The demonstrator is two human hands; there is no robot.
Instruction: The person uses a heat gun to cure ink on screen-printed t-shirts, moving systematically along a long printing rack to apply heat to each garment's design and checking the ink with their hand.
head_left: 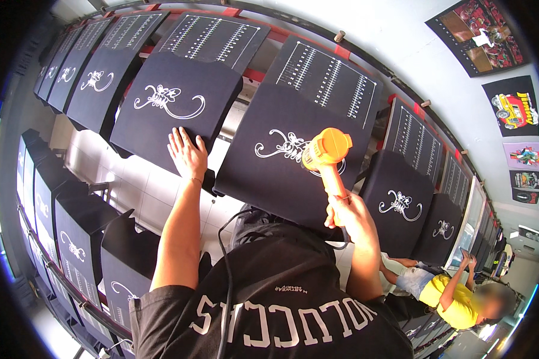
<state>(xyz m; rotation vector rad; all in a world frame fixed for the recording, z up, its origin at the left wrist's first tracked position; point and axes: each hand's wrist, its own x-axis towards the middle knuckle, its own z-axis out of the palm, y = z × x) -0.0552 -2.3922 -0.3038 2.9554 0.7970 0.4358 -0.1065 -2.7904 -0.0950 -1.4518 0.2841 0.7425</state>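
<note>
My right hand [352, 216] is wrapped round the handle of an orange heat gun [329, 148]. Its round head is over the white scroll print [284, 146] of a black shirt [245, 128] on a sloped printing board, hiding part of that print. Whether the gun touches the cloth, I cannot tell. To the left, my left hand [187, 154] lies open, fingers stretched, against the lower part of another black shirt [141, 128], just below a similar white print [169, 103]. A black cord [229, 269] runs down across my own shirt.
More boards with printed black shirts [395, 206] continue along the rack to both sides. A second row [75, 242] stands at lower left, across a tiled aisle [135, 179]. At lower right is a person in yellow [452, 299]. Pictures [512, 106] hang on the white wall.
</note>
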